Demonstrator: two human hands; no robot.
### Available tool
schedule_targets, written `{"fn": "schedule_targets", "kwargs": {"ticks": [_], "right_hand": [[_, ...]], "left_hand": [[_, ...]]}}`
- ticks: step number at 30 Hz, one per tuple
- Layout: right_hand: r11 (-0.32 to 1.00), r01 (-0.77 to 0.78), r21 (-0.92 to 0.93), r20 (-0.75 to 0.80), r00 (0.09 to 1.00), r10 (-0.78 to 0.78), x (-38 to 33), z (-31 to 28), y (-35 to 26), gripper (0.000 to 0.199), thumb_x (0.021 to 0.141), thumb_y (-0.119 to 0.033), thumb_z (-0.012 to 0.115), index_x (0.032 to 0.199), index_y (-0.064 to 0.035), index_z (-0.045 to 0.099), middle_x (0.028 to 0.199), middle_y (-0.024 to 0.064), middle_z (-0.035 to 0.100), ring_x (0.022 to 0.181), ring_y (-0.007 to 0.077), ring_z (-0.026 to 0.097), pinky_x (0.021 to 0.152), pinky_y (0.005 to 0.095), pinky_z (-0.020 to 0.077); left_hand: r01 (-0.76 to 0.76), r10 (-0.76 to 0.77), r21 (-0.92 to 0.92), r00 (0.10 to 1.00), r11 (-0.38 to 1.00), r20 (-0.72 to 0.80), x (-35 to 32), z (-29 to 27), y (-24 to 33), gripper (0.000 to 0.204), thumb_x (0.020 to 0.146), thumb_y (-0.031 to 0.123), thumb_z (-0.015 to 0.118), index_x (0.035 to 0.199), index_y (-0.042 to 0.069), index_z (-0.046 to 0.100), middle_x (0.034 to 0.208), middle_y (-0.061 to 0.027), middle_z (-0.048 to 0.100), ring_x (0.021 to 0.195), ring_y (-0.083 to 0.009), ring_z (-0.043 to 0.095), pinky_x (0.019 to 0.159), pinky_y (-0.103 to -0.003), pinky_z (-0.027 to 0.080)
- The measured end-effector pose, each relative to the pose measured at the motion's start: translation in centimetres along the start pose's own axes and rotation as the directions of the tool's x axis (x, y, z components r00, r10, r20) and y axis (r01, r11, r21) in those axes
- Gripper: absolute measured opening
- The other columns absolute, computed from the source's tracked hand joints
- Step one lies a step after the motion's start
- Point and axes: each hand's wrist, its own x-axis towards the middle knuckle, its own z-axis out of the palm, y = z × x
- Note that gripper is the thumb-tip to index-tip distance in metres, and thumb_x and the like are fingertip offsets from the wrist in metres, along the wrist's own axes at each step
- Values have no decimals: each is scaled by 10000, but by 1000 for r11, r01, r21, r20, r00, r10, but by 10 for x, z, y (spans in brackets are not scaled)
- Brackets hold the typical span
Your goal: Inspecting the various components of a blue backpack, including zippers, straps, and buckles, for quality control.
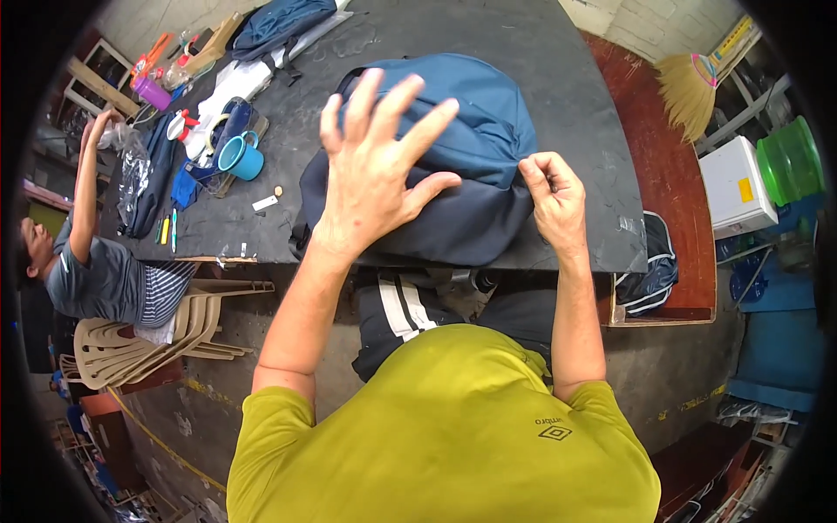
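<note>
A two-tone backpack [475,109], teal blue on one part and dark navy on the other, lies on the black-topped table in front of me. Over its left side my left hand [370,170] is raised with the fingers spread wide, holding nothing; it hides part of the bag. At the bag's right edge, where the two colours meet, my right hand [551,187] pinches with thumb and forefinger. Fabric creases run toward that pinch. Whether a zipper pull or just cloth is between the fingertips is too small to tell.
Left on the table [602,166] are a teal mug [241,157], a spray bottle [180,126], pens [166,228] and another blue bag [281,26]. A co-worker [96,270] handles clear plastic beside stacked chairs [148,344]. To the right stand a reddish bench [676,200] and a broom [689,91].
</note>
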Motion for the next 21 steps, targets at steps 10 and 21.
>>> {"fn": "schedule_targets", "kwargs": {"ticks": [10, 21], "right_hand": [[996, 4, 94, -142, 990, 10, -2, 2, 3, 197, 1099, -211, 719, 1050, -21, 699, 896, -84, 584, 798, 21, 477, 715, 202, 409], [966, 135, 219, -525, 851, 1, -29, -52, 27, 226, 1144, -233, 619, 1126, -28, 711, 820, -52, 482, 677, 36, 385, 614, 235, 357]], "left_hand": [[180, 7, -340, 876, 923, 483, 20, 39, -9, 302, 1047, 280, 705, 851, 51, 726, 803, -83, 698, 793, -297, 672, 808, -401, 451], [19, -730, -998, 683, 65, -35, 91, 51, -199, 599, 1150, 539, 484, 1425, 32, 646, 1304, -120, 739, 1153, -290, 715, 985, -420, 593]]}}
